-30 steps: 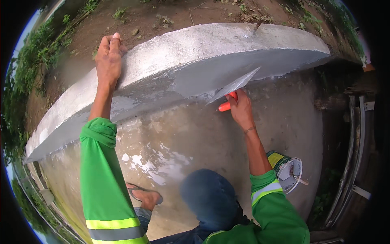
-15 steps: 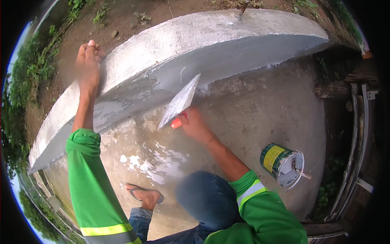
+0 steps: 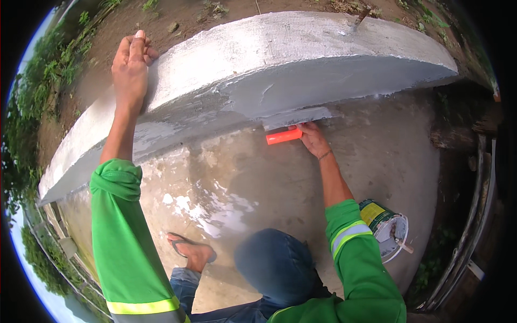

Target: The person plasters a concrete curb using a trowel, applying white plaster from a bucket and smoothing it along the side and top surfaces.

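Right hand (image 3: 314, 140) clamped round handle of red-handled trowel (image 3: 299, 117); blade at foot of curved concrete wall's (image 3: 258, 43) inner face. Left hand (image 3: 131, 64) at wall's outer edge, fingers curled; cannot tell whether gripping. Bucket (image 3: 386, 230) near right forearm wears green-and-yellow label (image 3: 372, 213), print too small to read.

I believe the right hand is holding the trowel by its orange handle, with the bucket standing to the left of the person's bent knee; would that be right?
Not quite: the bucket stands to the right of the bent knee, as the head view shows. The right hand does hold the trowel by its orange handle.
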### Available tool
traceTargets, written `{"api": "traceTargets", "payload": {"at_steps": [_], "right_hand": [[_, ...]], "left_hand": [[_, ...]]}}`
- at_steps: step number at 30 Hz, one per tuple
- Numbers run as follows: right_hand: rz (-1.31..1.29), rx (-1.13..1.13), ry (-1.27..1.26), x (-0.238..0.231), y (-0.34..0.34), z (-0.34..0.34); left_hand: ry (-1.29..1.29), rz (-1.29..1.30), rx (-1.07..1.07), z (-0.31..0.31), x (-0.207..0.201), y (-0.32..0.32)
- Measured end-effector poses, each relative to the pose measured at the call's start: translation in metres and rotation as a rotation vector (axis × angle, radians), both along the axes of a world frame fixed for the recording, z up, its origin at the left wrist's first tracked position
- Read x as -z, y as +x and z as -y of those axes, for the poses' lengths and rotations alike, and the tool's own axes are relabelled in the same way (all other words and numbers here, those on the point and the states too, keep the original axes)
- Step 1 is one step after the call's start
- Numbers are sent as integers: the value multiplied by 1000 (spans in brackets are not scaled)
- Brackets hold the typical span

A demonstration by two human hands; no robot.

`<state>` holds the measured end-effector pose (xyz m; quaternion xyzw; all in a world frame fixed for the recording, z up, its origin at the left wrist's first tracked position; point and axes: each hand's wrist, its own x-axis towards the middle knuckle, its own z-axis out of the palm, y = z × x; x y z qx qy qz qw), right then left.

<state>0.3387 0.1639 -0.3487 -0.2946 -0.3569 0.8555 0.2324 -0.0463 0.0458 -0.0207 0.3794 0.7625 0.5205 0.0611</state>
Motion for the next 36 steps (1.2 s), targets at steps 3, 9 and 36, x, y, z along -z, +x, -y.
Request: {"api": "traceTargets", "payload": {"at_steps": [3, 9, 36], "right_hand": [[-20, -21, -18, 0, -7, -7], [-62, 54, 111, -81, -24, -10], [101, -33, 62, -35, -64, 88]], "left_hand": [[4, -9, 18, 0, 1, 2], [-40, -36, -28, -2, -3, 4], [-107, -99, -81, -2, -5, 7]]}}
